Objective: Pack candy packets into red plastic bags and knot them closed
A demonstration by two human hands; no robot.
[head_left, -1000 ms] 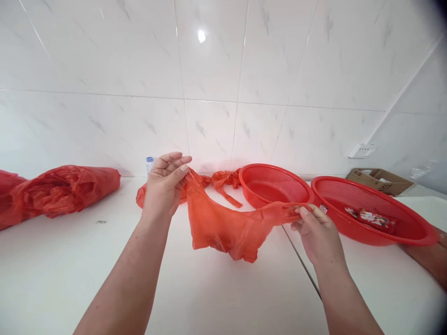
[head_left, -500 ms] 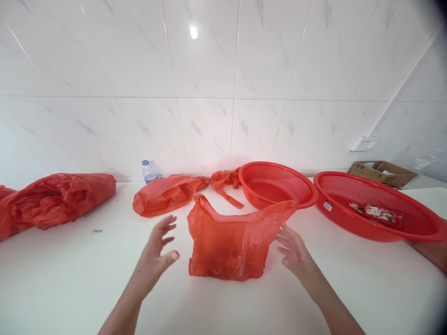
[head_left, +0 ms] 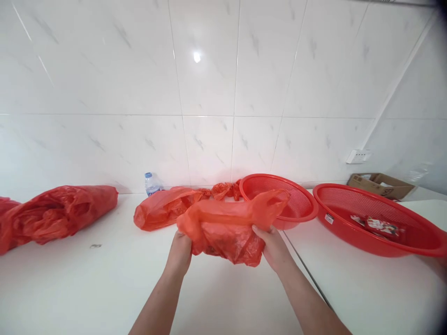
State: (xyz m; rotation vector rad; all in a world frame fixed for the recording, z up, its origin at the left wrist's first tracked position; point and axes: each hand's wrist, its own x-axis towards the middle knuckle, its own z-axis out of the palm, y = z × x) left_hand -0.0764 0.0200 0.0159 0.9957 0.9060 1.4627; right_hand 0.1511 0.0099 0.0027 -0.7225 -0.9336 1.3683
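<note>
Between my hands is a red plastic bag (head_left: 226, 228), tilted above the white table (head_left: 223, 302). Something darker inside it shows dimly through the film; I cannot make out what. My left hand (head_left: 180, 251) grips the bag's left side, its fingertips hidden behind the plastic. On the right side my right hand (head_left: 274, 246) is closed on the bag, thumb on the front. The bag's handle end flops up toward the upper right. Behind it lie another red plastic bag (head_left: 157, 211) and a crumpled red bag (head_left: 223, 190).
A red mesh basket (head_left: 309, 211) stands behind my right hand. Farther right, a larger red basket (head_left: 338, 232) holds several printed packets (head_left: 382, 226). A cardboard box (head_left: 398, 188) and a water bottle (head_left: 151, 184) stand near the wall. Red bags (head_left: 70, 209) are bunched at left.
Both hands, open and apart from the bag before, have closed on its sides. The bag has been lifted and tilted. The view has tipped upward slightly.
</note>
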